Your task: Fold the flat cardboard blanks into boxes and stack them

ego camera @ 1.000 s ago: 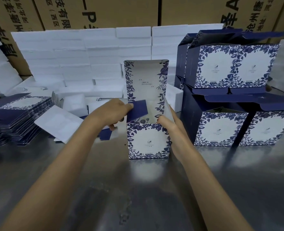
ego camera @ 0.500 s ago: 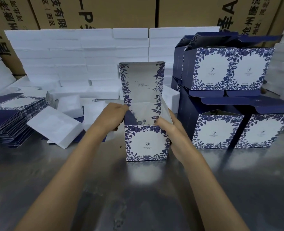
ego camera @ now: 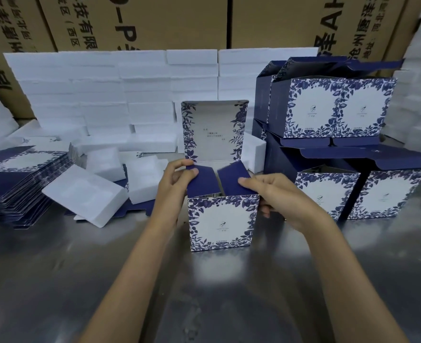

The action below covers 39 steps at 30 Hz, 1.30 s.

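1. While the worktop [ego camera: 56, 280] carries everything, the biggest stuff sits beyond the hands: brown cartons [ego camera: 155, 21] and a wall of white foam blocks [ego camera: 105, 90].
2. Right of the right hand [ego camera: 286, 201], the stack of finished boxes [ego camera: 333, 107] is two tiers high, so a fair bit looks done.
3. Off left of the left hand [ego camera: 172, 186], the pile of flat blanks [ego camera: 19, 179] is thick. Plenty left, I'd say.
4. Between both hands stands the current box [ego camera: 220, 222], lid [ego camera: 214, 129] upright.
5. Left hand pinches the left navy side flap [ego camera: 199, 179]; right hand's fingers hold the right flap [ego camera: 234, 179] and wall. Tucking and closing remain, then stacking.
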### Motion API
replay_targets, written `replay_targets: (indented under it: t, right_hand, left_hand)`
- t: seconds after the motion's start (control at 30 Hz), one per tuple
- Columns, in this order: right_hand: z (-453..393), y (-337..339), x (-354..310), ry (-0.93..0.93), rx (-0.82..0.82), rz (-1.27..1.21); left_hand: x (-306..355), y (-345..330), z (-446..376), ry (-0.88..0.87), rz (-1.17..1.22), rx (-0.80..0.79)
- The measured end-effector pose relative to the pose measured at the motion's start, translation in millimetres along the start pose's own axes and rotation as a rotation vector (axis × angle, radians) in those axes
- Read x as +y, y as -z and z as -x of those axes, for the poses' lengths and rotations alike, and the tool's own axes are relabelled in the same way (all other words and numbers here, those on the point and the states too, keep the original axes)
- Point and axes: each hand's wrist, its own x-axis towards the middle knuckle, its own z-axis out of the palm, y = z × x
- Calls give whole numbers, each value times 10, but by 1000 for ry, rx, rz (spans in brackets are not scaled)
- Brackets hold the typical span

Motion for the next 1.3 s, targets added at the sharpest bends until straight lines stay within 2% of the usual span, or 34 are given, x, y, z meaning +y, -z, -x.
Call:
replay_targets:
  t: [0.27, 0.33, 0.47, 0.63, 0.77, 0.87, 0.97, 1.03, 1.17, 1.3]
  right_hand:
    - [-49, 134, -226, -54, -63, 161]
    - [-83, 122, -246, -28, -42, 148]
    - [-125, 140, -223, -32, -107, 106]
    - [-204, 113, -222, -25, -28, 128]
    - [-249, 120, -220, -42, -46, 130]
    - [-249, 142, -251, 39, 96, 150]
    - [-248, 120, -258, 211, 216, -87]
    - [-233, 114, -253, 245, 246, -154]
    - [-168, 52, -219, 165, 213, 1]
    - [-180, -15, -252, 138, 186, 60]
  left_hand:
    - [-12, 18, 14, -22, -19, -21]
    - [-9, 21, 17, -20, -16, -36]
    - [-8, 50, 13, -5, 13, -42]
    - [5, 87, 22, -2, 17, -109]
    - [37, 88, 28, -18, 18, -163]
    - [45, 99, 30, 2, 20, -171]
    - [35, 102, 43, 7, 25, -160]
    - [45, 103, 61, 8, 15, -133]
    - [136, 127, 109, 2, -48, -127]
    - [212, 120, 92, -63, -271, -105]
